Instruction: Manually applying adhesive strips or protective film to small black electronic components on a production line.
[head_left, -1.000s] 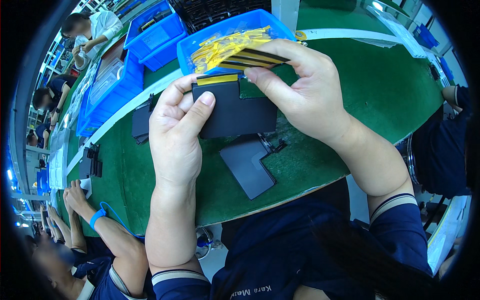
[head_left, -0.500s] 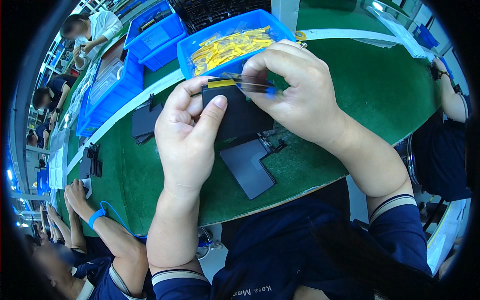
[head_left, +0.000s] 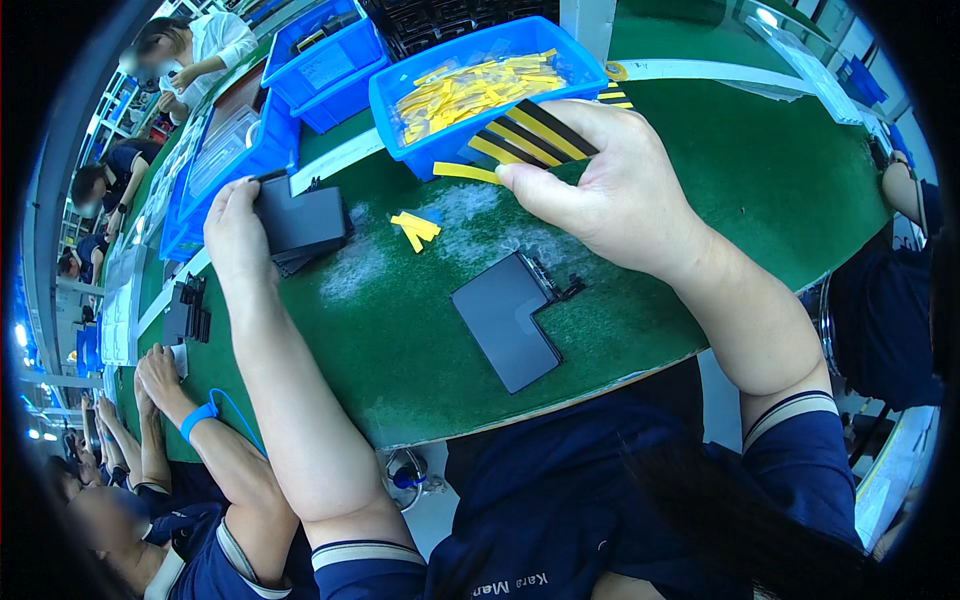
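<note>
My left hand [head_left: 238, 228] is at the left, its fingers closed on the edge of a flat black battery-like pack [head_left: 300, 215], which lies over other dark packs. My right hand [head_left: 615, 190] grips a card striped yellow and black [head_left: 530, 135], with the thumb against a loose yellow strip [head_left: 465, 172] that sticks out to the left. Between the hands, several short yellow strips [head_left: 415, 230] rest on the green table [head_left: 620, 310]. Nearer to me lies a dark grey L-shaped pack [head_left: 508, 325] with a small black connector at its upper right corner.
A blue bin [head_left: 385, 110] of yellow strips stands beyond my hands, with more blue bins [head_left: 300, 95] to its left. A roll of yellow tape [head_left: 617, 72] sits beside it. At the left, a co-worker's hand [head_left: 158, 375] is near a stack of dark packs [head_left: 185, 310].
My left hand has carried the black pack left, onto the other packs. My right hand has moved away from the pack and turned, so the striped card now shows.
</note>
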